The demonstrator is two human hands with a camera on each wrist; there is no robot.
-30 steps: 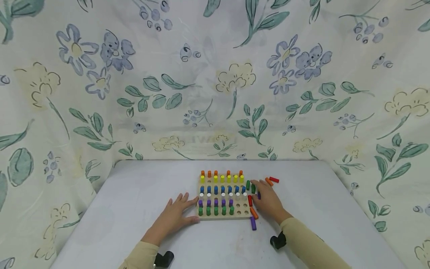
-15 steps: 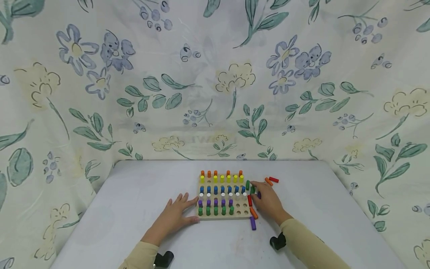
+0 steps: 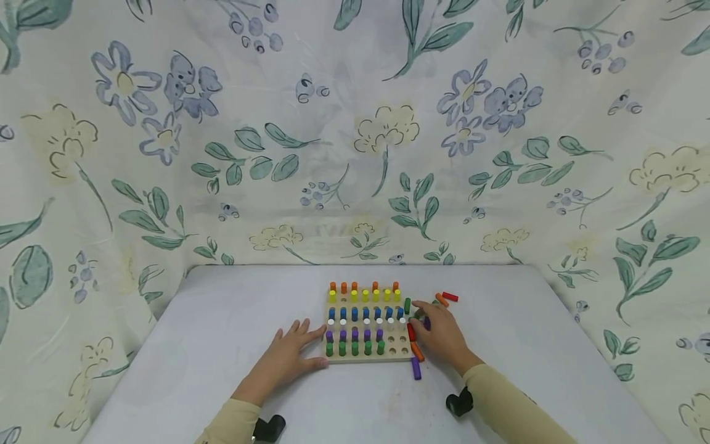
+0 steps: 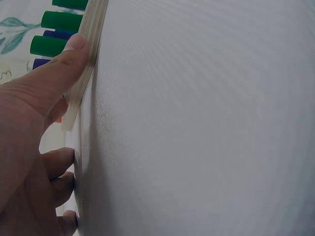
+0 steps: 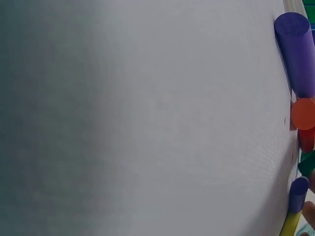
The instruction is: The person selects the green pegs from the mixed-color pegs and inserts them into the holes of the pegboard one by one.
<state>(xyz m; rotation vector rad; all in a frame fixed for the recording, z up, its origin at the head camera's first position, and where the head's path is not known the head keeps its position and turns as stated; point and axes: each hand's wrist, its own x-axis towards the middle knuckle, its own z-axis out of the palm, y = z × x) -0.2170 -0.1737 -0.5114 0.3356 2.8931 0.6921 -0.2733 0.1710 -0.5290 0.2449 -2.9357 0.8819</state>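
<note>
A floral cloth [image 3: 333,80] is hanging behind a smooth white table [image 3: 238,299], which is stretching well past both sides of a pale rectangular board [image 3: 360,304]. The left hand [image 3: 290,354], spread out, is touching the board's left edge; near the right edge, the right hand [image 3: 440,333] is pinching a green peg [image 5: 306,166]. Cylindrical pegs [image 3: 366,314] are standing in colour-sorted rows of round holes [image 3: 391,339]; loose pegs [image 3: 416,369] are lying alongside.

A white table [image 3: 222,308] stands before a pale backdrop [image 3: 344,132] — blue and yellow flowers [image 3: 124,82] (green leaves [image 3: 249,139] too).
</note>
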